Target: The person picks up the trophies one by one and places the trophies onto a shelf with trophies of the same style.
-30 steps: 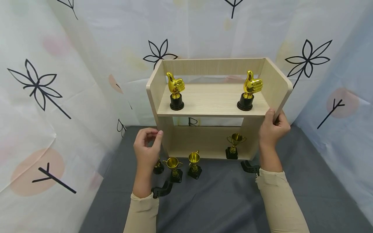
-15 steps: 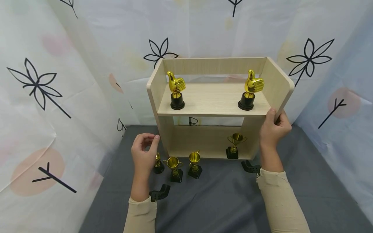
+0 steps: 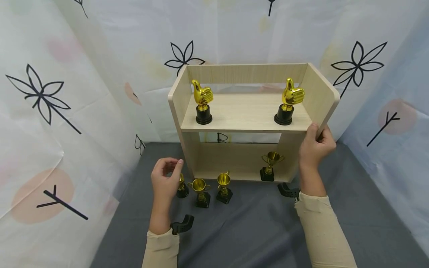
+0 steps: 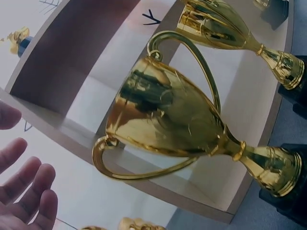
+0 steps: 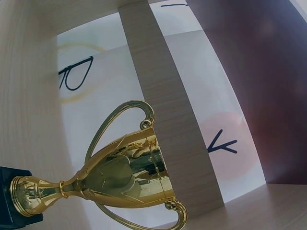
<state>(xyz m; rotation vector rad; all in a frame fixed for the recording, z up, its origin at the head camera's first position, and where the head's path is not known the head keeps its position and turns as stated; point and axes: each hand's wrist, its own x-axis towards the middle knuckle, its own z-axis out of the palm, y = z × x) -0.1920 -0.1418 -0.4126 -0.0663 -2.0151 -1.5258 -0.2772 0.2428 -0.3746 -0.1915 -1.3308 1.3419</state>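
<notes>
My right hand point(image 3: 315, 149) pinches the front edge of the right side panel of a pale wooden two-tier shelf point(image 3: 234, 131). My left hand point(image 3: 165, 176) hovers left of the shelf with loosely bent fingers and nothing between them; its fingers point(image 4: 36, 191) show spread in the left wrist view. It partly hides a small gold trophy with a round black base point(image 3: 182, 190). Beside that stand a gold cup trophy point(image 3: 199, 186) and another cup trophy point(image 3: 223, 180), both upright before the shelf. A further cup trophy point(image 3: 273, 158) stands on the lower tier at right, large in the right wrist view.
On the upper tier stand two gold thumbs-up trophies, the left one point(image 3: 202, 96) and the right one point(image 3: 291, 97), on black bases. A grey cloth point(image 3: 241, 230) covers the table. Patterned white fabric point(image 3: 100, 93) hangs behind and at both sides.
My left hand has drawn down and a little left, away from the shelf's left side, uncovering more of the small trophy. My right hand keeps its grip on the panel.
</notes>
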